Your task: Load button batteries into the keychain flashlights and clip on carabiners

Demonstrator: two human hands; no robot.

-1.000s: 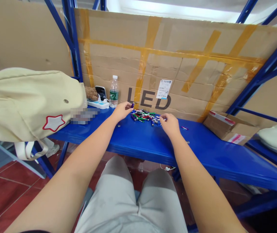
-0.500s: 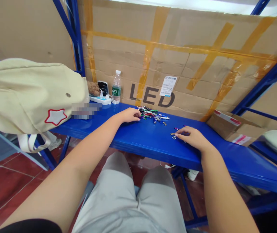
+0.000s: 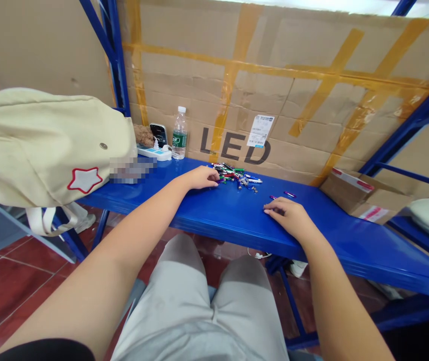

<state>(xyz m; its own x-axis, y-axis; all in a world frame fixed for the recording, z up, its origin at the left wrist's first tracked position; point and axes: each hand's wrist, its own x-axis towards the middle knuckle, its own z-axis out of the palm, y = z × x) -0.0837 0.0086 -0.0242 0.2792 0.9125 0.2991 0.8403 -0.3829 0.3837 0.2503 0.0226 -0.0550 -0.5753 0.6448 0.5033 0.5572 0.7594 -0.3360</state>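
A pile of small shiny tube-like pieces (image 3: 233,173) in several colours, mixed with metal bits, lies on the blue table (image 3: 218,210). My left hand (image 3: 204,177) rests at the pile's left edge, fingers curled together beside a purple piece (image 3: 221,181); what they hold, if anything, is hidden. My right hand (image 3: 285,212) is lower on the table to the right, its thumb and fingertips drawn together over the tabletop. Whatever is under those fingertips is too small to make out. Just beyond that hand lie a purple tube (image 3: 290,194) and another purple piece (image 3: 273,197).
At the left stands a cream bag (image 3: 49,145) with a star patch. Behind it are a power strip (image 3: 158,152), a phone (image 3: 159,134) and a water bottle (image 3: 179,134). A large cardboard panel (image 3: 184,75) backs the table. An open cardboard box (image 3: 363,195) sits at the right.
My right hand has shifted slightly left and toward me, covering small metal pieces that showed before. The purple tube beyond it is now uncovered. My left hand stays by the pile.
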